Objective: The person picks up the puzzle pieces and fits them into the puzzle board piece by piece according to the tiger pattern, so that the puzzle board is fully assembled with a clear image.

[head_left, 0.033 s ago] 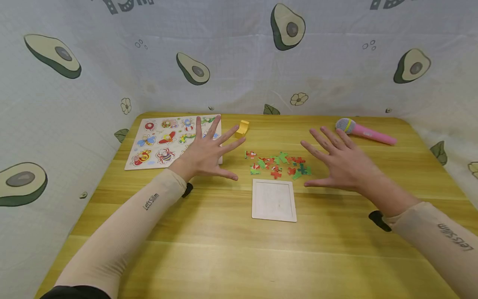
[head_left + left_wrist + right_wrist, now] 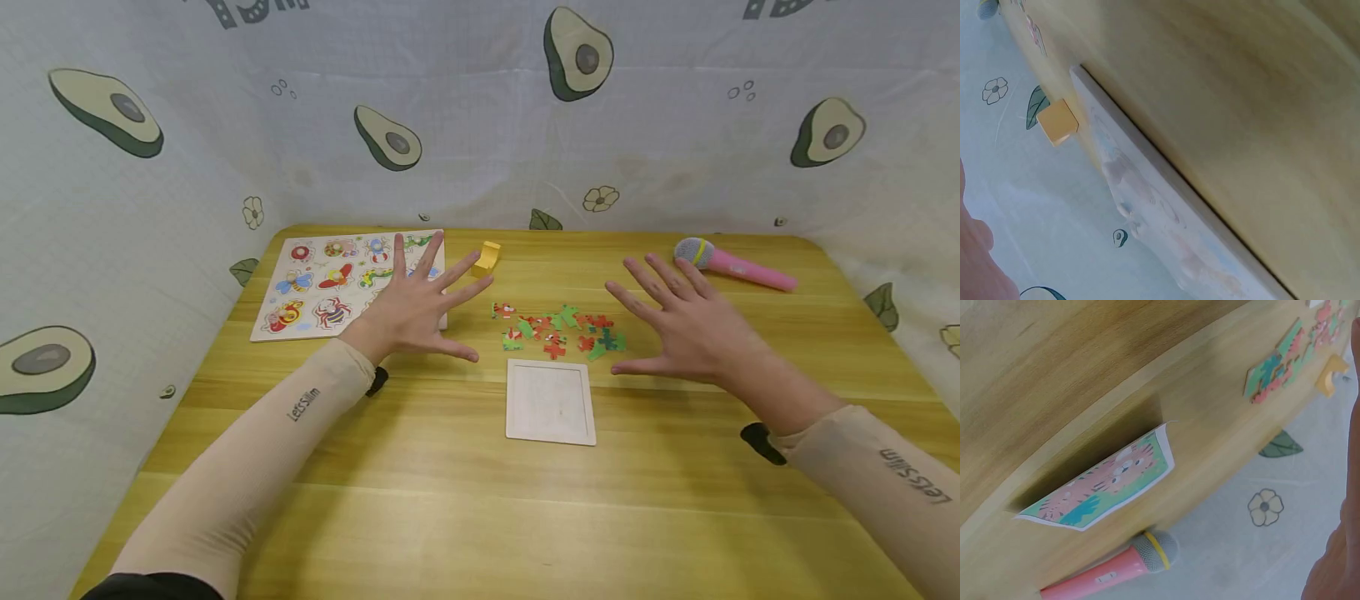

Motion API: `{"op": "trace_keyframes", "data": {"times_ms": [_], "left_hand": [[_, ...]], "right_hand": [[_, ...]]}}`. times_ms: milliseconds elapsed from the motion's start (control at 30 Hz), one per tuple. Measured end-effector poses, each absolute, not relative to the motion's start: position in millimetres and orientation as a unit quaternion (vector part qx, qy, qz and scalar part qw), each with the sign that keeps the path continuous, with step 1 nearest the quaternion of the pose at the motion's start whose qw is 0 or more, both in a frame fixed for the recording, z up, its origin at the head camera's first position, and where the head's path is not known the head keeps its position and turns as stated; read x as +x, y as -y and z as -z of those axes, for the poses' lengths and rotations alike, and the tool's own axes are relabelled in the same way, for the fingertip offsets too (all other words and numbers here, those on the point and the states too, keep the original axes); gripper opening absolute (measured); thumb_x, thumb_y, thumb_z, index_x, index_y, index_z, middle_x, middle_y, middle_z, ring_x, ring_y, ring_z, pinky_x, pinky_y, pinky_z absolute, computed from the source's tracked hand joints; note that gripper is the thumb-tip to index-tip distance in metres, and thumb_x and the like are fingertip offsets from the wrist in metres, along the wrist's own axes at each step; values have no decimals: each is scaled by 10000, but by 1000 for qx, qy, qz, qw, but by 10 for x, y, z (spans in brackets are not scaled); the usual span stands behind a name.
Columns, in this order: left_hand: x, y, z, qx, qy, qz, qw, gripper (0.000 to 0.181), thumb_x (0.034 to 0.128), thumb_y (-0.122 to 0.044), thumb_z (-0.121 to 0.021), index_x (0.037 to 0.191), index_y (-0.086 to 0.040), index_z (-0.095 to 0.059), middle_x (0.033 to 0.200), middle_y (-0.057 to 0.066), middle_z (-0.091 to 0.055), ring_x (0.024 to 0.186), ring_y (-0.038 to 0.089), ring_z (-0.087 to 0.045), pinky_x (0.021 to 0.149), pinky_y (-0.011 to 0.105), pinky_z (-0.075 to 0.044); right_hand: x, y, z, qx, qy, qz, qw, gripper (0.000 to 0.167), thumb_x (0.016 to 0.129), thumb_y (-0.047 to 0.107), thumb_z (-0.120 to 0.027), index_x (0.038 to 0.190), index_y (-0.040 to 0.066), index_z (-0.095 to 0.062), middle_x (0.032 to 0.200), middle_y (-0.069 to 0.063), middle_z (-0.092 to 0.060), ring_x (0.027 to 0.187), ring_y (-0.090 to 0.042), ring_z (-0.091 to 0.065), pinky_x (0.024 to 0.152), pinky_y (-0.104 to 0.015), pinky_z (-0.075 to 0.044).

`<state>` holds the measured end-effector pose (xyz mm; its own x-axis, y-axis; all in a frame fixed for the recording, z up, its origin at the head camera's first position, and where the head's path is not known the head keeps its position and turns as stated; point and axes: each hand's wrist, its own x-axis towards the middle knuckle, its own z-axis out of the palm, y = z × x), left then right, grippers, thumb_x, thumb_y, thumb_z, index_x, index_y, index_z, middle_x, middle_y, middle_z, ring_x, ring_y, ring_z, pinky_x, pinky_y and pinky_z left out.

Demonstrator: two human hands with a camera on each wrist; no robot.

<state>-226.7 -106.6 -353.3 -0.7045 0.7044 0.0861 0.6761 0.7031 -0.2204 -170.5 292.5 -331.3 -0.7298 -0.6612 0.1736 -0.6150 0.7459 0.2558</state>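
Pale cloth (image 2: 480, 179) printed with avocados, flowers and leaves is hung behind and beside a wood-grained table (image 2: 450, 517); on the tabletop, puzzle pieces (image 2: 568, 317) in red, orange and green are scattered in a loose cluster between the two hands. The left hand (image 2: 408, 312) is held to the left of the cluster, its fingers spread wide apart; the right part of a flat board (image 2: 311, 293) printed with insects is overlapped by it in the head view. The right hand (image 2: 697, 333) is held to the right of the cluster, near the outermost green pieces, its fingers likewise splayed. A square wooden tray (image 2: 551, 404) is placed on the near side of the pieces, also between the hands; a yellow block (image 2: 487, 258) is seen just beside the left hand, contact being undeterminable; a pink microphone (image 2: 738, 268) is laid beyond the right hand; near the microphone, a card (image 2: 1107, 481) bearing a striped animal is shown by the right wrist view.
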Motion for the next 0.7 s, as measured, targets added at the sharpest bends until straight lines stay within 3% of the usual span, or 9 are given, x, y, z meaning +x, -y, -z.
{"op": "trace_keyframes", "data": {"times_ms": [167, 267, 367, 467, 567, 700], "left_hand": [[-2241, 1007, 3557, -376, 923, -55, 52, 1119, 698, -984, -383, 1615, -414, -88, 1685, -37, 44, 1469, 414, 202, 1000, 756, 180], [-2206, 940, 3552, -380, 924, -10, 37, 1126, 708, -973, -405, 1620, -398, -81, 1687, -28, -29, 1520, 342, 32, 1082, 726, 70], [-2136, 866, 3541, -388, 919, 47, 43, 1120, 708, -954, -461, 1613, -331, -243, 1644, 2, -254, 1487, 257, -258, 1156, 600, -148], [-2021, 792, 3556, -396, 913, 92, 41, 1054, 693, -936, -520, 1509, -269, -485, 1486, -12, -509, 1348, 186, -472, 1098, 465, -303], [-1891, 726, 3592, -398, 910, 119, 14, 960, 688, -911, -572, 1375, -244, -631, 1345, -66, -624, 1258, 129, -541, 1041, 415, -327], [-1763, 656, 3650, -406, 903, 141, -26, 865, 694, -865, -635, 1288, -238, -688, 1278, -99, -651, 1228, 92, -549, 1027, 407, -333]], "right_hand": [[-1672, -2866, 3293, 329, 934, 89, 108, 1113, 758, 839, -586, 1589, 145, -330, 1673, -132, -86, 1526, -315, -23, 1194, -521, -59], [-1677, -2778, 3263, 314, 943, 69, 89, 1099, 773, 806, -617, 1596, 145, -311, 1657, -168, -142, 1509, -370, -120, 1186, -544, -96], [-1702, -2659, 3234, 289, 955, 39, 53, 1084, 797, 781, -626, 1609, 158, -272, 1642, -202, -174, 1479, -413, -204, 1170, -576, -137], [-1728, -2531, 3235, 261, 965, -1, -6, 1091, 812, 794, -594, 1626, 180, -208, 1638, -218, -169, 1457, -441, -245, 1143, -618, -175], [-1757, -2431, 3268, 234, 970, -36, -54, 1117, 801, 824, -566, 1635, 207, -153, 1641, -217, -158, 1409, -485, -317, 1100, -642, -257], [-1818, -2325, 3309, 203, 972, -78, -83, 1093, 804, 776, -629, 1634, 236, -166, 1632, -214, -197, 1336, -527, -403, 964, -645, -421]]}}
